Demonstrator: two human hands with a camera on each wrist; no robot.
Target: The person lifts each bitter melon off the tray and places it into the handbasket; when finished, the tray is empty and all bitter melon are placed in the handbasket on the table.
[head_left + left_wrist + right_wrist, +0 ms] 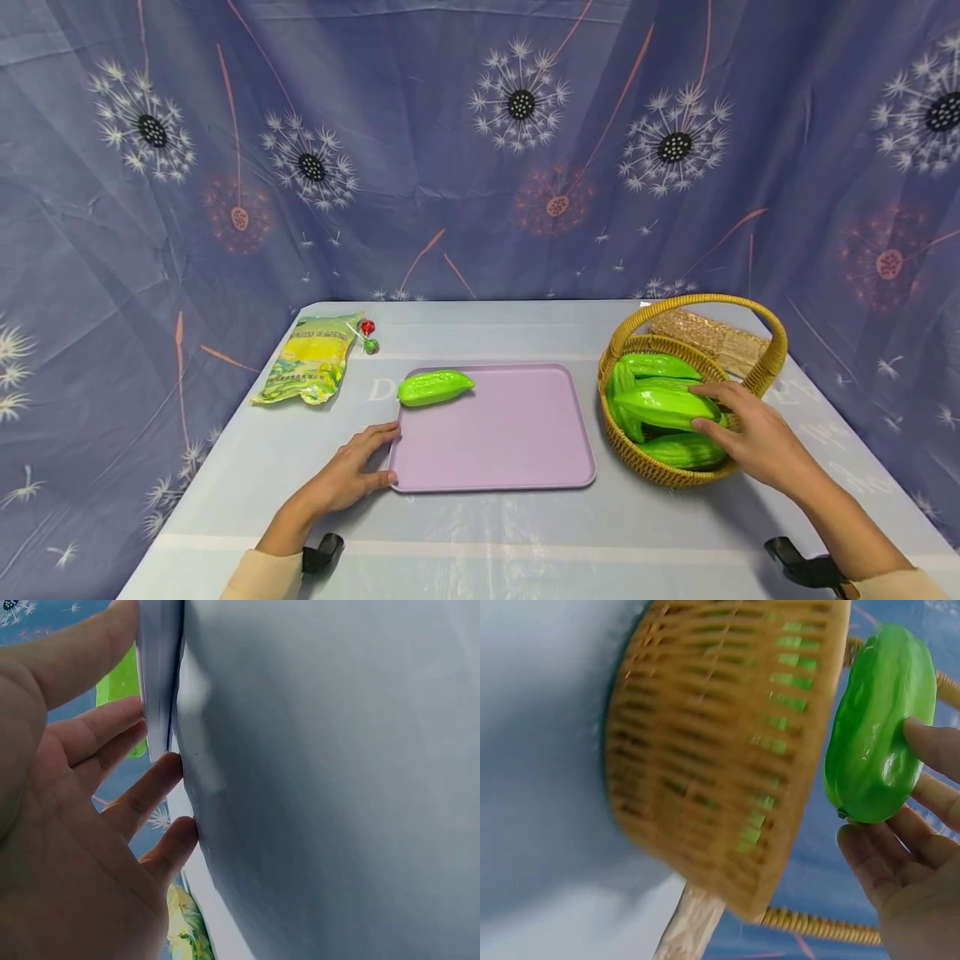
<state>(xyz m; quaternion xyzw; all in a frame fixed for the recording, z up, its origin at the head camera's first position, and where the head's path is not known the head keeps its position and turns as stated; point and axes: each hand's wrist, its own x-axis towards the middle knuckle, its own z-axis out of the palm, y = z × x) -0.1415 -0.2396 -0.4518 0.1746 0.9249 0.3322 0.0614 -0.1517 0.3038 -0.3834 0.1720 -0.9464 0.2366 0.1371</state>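
My right hand (757, 433) pinches a green ridged bitter melon (667, 408) by one end, between thumb and fingers. In the right wrist view that bitter melon (881, 727) is above the rim of the woven basket (712, 742). More bitter melons (686, 450) lie inside the basket (663, 475). My left hand (345, 471) rests at the left edge of a light purple tray (495, 442), its thumb and fingertips at the rim and its fingers fairly straight. On the tray's back left corner lies one bitter melon (435, 387).
A yellow-green bag (307, 358) lies at the back left of the table, beside a red lollipop (367, 327) and a green lollipop (371, 346). Behind the basket, whose tall handle (697, 300) arches up, is a clear pack of brown contents (712, 337). A dandelion-print curtain (450, 167) surrounds the table.
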